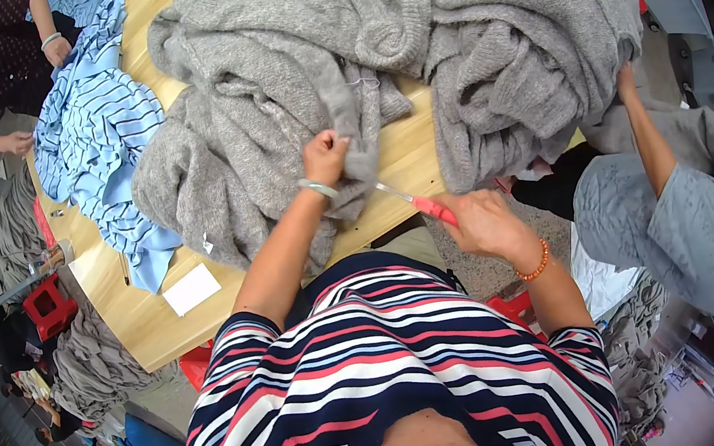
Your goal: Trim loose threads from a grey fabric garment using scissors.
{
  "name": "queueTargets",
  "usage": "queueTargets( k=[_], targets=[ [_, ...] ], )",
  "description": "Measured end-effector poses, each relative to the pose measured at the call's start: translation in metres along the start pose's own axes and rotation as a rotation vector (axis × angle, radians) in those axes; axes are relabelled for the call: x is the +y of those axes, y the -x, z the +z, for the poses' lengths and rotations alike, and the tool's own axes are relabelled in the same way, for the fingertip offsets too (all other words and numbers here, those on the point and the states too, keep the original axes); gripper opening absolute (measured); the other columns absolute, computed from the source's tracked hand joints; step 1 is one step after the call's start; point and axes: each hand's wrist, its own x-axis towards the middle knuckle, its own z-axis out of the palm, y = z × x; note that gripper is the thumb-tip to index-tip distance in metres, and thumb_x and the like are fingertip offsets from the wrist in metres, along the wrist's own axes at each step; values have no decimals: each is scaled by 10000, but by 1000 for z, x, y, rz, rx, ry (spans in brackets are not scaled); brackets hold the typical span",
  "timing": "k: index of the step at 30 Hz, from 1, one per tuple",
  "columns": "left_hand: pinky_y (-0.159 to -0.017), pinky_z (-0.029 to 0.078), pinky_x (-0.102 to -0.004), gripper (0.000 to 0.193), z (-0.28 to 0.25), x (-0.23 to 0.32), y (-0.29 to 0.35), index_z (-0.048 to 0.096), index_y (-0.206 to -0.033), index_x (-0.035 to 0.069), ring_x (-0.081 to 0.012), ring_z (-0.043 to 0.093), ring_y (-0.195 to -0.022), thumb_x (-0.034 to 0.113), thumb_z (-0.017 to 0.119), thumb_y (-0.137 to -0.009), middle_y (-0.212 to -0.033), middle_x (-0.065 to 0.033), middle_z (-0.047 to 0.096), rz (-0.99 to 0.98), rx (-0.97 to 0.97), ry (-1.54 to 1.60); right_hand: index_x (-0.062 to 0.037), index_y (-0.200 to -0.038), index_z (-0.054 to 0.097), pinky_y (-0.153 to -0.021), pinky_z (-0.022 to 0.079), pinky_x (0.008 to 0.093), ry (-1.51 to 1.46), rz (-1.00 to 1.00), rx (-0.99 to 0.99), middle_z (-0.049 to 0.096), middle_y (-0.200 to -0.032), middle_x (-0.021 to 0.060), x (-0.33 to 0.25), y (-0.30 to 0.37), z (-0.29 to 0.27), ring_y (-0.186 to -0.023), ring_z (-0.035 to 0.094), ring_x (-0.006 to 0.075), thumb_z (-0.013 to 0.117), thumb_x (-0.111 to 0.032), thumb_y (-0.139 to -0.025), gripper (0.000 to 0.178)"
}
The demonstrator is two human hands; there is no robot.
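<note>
Knitwear (220,142), all grey, lies heaped over the middle of the table (110,301) from where I stand, with a second heap (526,59) to its right and a strip of bare wood between their near parts. The person in the striped top (389,375) has the left hand (326,157) at the near side of the first heap, fingers curled in and pinching a fold (359,165) of the grey cloth. The right hand (485,224) is beyond the table's near edge, fingers wrapped around a red-handled tool (436,209); its metal end points at that fold, just beside it, though I can't tell whether they touch. On the left, blue striped cloth (97,123) spills over the table, and a co-worker's two hands (17,143) are at its far edge. Near the left front corner lies a white card (192,290), flat on the wood. Over on the right, another co-worker in a grey shirt (698,218) reaches to the second heap's outer edge, fingertips hidden from me. A red stool (49,306) stands off to the left.
</note>
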Motion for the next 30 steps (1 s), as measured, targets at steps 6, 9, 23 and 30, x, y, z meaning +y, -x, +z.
queueTargets(
  k=[6, 9, 23, 30],
  targets=[
    [-783, 546, -323, 125, -27, 12, -5, 596, -1008, 4, -176, 661, -817, 70, 596, -901, -930, -79, 678, -357, -191, 709, -118, -1114, 596, -686, 500, 488, -9, 77, 18, 647, -780, 214, -17, -4, -3, -758, 639, 395, 604, -219, -835, 296],
    [-807, 543, -352, 121, -25, 12, 0, 595, -1009, 8, -200, 658, -863, 68, 591, -903, -960, -88, 674, -393, -175, 850, -123, -1117, 596, -678, 499, 487, 4, -37, -72, 646, -762, 211, -22, -3, -1, -751, 640, 397, 596, -215, -842, 290],
    [-824, 488, -291, 530, -60, 98, 64, 579, -1161, -11, -155, 618, -928, 259, 793, -758, -1033, -93, 664, 108, 23, -386, -113, -1122, 565, -683, 500, 483, -57, 81, 270, 649, -801, 214, -9, 12, 10, -774, 634, 400, 568, -137, -856, 267],
    [-746, 525, -343, 450, -161, 89, 61, 628, -1083, -4, -260, 671, -816, 199, 794, -718, -950, -159, 688, -114, 22, -674, -102, -1086, 575, -677, 501, 488, 25, 171, 293, 648, -781, 209, 12, 1, 28, -763, 638, 399, 562, -136, -858, 231]
  ],
)
